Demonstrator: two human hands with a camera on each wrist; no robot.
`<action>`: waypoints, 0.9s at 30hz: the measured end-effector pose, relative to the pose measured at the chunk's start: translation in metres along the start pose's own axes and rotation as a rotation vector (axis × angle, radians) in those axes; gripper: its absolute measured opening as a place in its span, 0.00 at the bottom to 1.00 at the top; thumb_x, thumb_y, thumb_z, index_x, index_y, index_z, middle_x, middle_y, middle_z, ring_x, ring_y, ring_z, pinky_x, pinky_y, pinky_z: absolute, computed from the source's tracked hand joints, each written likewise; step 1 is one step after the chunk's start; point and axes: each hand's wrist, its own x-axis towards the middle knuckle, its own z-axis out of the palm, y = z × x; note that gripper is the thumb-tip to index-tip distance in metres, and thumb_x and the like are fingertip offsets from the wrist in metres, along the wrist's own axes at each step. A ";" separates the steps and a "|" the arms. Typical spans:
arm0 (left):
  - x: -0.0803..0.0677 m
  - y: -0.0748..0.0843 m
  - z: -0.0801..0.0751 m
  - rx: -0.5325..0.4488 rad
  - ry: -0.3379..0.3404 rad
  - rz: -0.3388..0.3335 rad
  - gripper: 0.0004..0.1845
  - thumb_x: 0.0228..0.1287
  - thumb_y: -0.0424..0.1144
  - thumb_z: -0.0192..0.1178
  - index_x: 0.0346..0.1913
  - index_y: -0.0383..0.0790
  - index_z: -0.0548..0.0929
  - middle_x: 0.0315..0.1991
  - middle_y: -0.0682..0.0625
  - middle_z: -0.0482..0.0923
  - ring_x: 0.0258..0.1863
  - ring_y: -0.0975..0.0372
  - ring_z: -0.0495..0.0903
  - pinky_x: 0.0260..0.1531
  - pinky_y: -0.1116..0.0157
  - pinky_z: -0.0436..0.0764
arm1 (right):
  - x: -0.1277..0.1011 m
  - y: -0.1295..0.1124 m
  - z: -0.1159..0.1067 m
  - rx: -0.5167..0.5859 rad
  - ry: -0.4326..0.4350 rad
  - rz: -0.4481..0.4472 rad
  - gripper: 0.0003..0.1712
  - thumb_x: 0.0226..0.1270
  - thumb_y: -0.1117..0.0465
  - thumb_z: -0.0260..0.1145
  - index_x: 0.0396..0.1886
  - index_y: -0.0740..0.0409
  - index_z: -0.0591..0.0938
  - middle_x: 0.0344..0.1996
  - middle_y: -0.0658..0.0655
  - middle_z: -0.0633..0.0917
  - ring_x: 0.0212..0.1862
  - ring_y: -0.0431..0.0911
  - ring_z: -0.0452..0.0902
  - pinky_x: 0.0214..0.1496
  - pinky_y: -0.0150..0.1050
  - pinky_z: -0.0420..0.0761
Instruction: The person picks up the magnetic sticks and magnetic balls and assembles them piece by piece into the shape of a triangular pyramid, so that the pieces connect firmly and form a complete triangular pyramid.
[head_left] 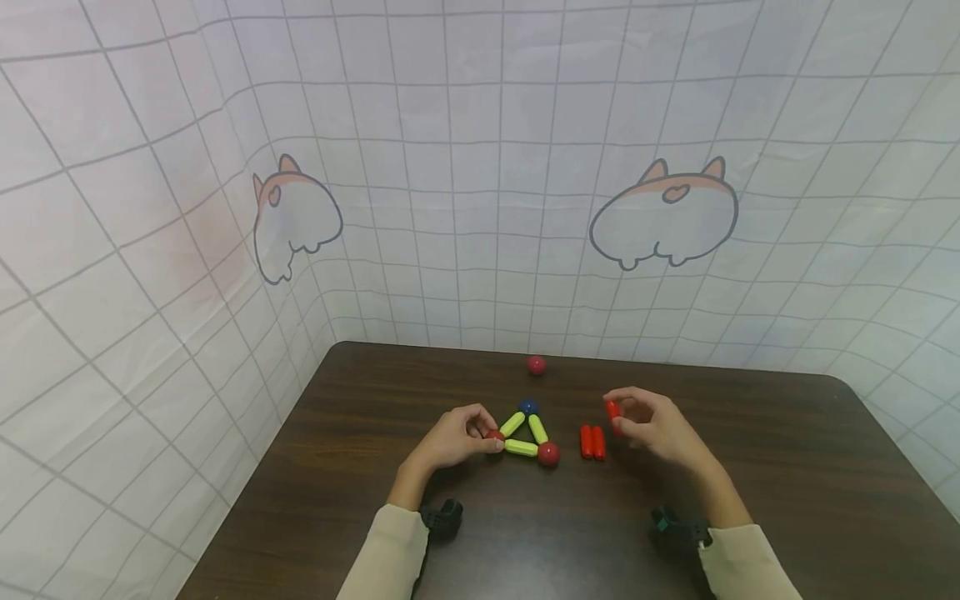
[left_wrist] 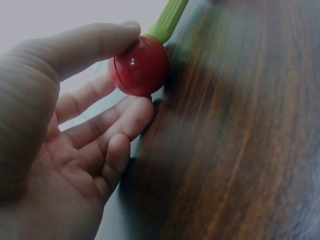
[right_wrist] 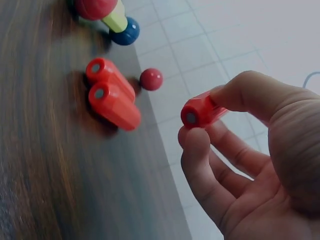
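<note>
Take the yellow-green triangle [head_left: 521, 448] of rods on the table [head_left: 360, 417] as your landmark. Your left hand [head_left: 457, 437] is at its left corner, the grip narrow, thumb and fingers pinching the red corner ball [left_wrist: 142, 70], which touches a rod's end. Your right hand [head_left: 663, 429] is to the triangle's right, its grip also narrow, holding a short red rod [right_wrist: 201, 111] (a grey disc shows in one end). Nearer the triangle, on its right, lie two more red rods [head_left: 587, 442], side by side. A blue ball [head_left: 528, 407] sits at the triangle's far corner, a second red ball [head_left: 549, 454] at its right corner. Beyond the triangle, apart from it, rests a loose red ball [head_left: 536, 365].
</note>
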 end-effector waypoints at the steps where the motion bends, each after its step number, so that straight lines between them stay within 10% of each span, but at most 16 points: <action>1: 0.000 0.000 0.000 0.001 0.000 -0.002 0.14 0.59 0.48 0.76 0.42 0.48 0.83 0.35 0.53 0.80 0.30 0.63 0.76 0.29 0.66 0.74 | 0.000 -0.001 0.001 0.012 0.002 -0.006 0.21 0.69 0.69 0.67 0.61 0.59 0.80 0.41 0.63 0.84 0.35 0.44 0.82 0.31 0.40 0.85; 27: -0.001 0.001 0.001 -0.013 0.000 -0.005 0.14 0.60 0.47 0.75 0.42 0.46 0.83 0.35 0.52 0.80 0.30 0.61 0.75 0.30 0.65 0.74 | 0.005 -0.032 0.033 0.081 0.004 -0.084 0.19 0.68 0.69 0.68 0.58 0.56 0.80 0.44 0.63 0.85 0.36 0.45 0.81 0.34 0.39 0.83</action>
